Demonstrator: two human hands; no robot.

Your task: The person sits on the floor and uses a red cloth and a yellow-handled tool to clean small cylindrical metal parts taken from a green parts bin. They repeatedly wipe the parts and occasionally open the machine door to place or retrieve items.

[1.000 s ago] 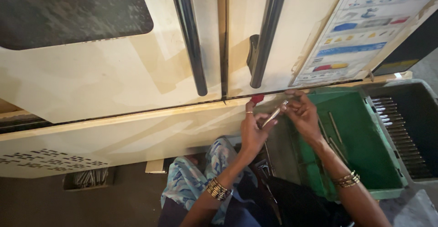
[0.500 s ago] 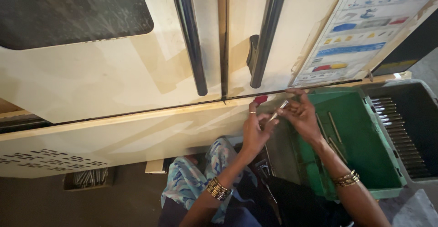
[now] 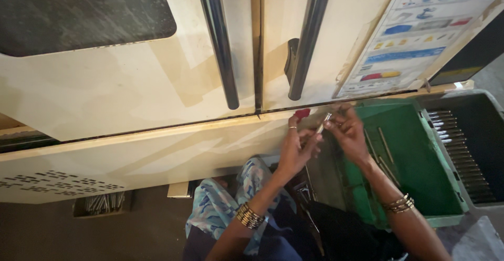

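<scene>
My left hand [image 3: 295,146] and my right hand [image 3: 347,131] are raised together in front of a cream machine cabinet [image 3: 157,98]. Both pinch a short thin metal rod [image 3: 324,122] between their fingertips. A small red piece [image 3: 302,114] shows just above my left fingers; how it is held I cannot tell. Both wrists wear bangles. Below my right hand stands a green plastic crate [image 3: 420,177] with a few loose metal rods lying in it.
A grey crate [image 3: 472,150] at the right holds a row of many metal rods. The cabinet has two dark vertical door handles [image 3: 218,45] and a chart with coloured bands [image 3: 415,30]. A small box of rods [image 3: 100,204] sits low left. My patterned-cloth knees are below.
Both hands stay together on the rod; they have shifted slightly, and the rod's tip is tilted a little more upward to the right.
</scene>
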